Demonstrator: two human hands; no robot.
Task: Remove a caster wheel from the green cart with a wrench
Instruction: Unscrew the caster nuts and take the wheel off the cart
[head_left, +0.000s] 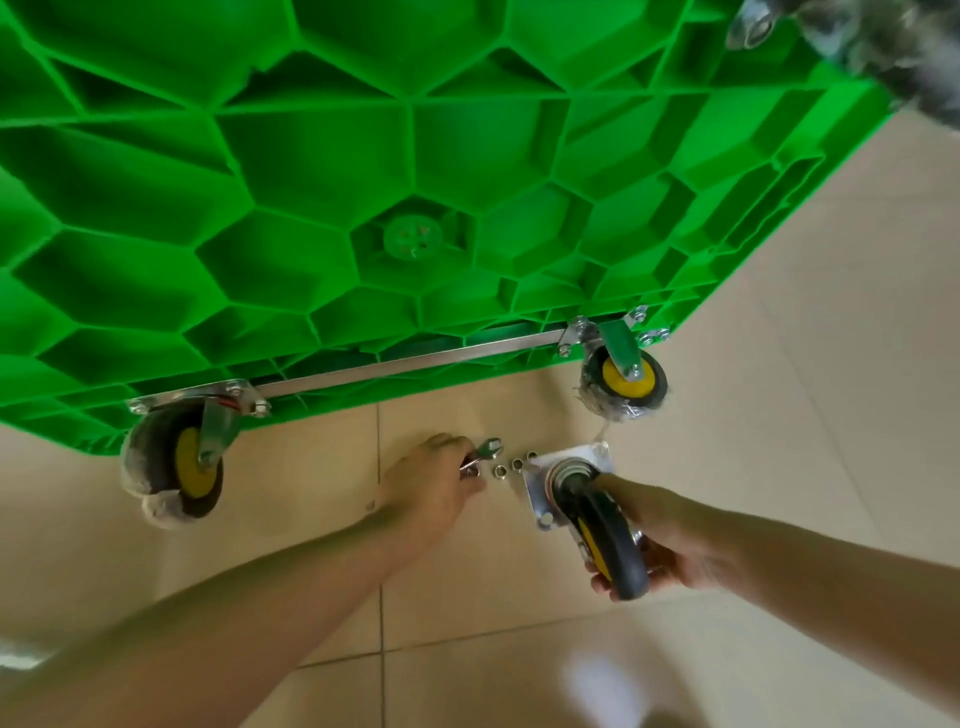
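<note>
The green cart (363, 171) stands tipped on its edge, its honeycomb underside facing me. A detached caster wheel (608, 530) with a black tyre, yellow hub and silver mounting plate is off the cart; my right hand (670, 545) grips its wheel, and the plate sits at the floor. My left hand (434, 483) holds a small silver wrench (485, 451) low over the tiles, to the left of the plate. Several loose nuts (501, 470) lie in a row on the floor between the wrench and the plate.
Two casters stay bolted along the cart's lower edge, one at the left (176, 462) and one at the right (626, 379), joined by a metal bar (410, 361). A blurred wheel (883, 47) shows at the top right. The floor (779, 364) is beige tile.
</note>
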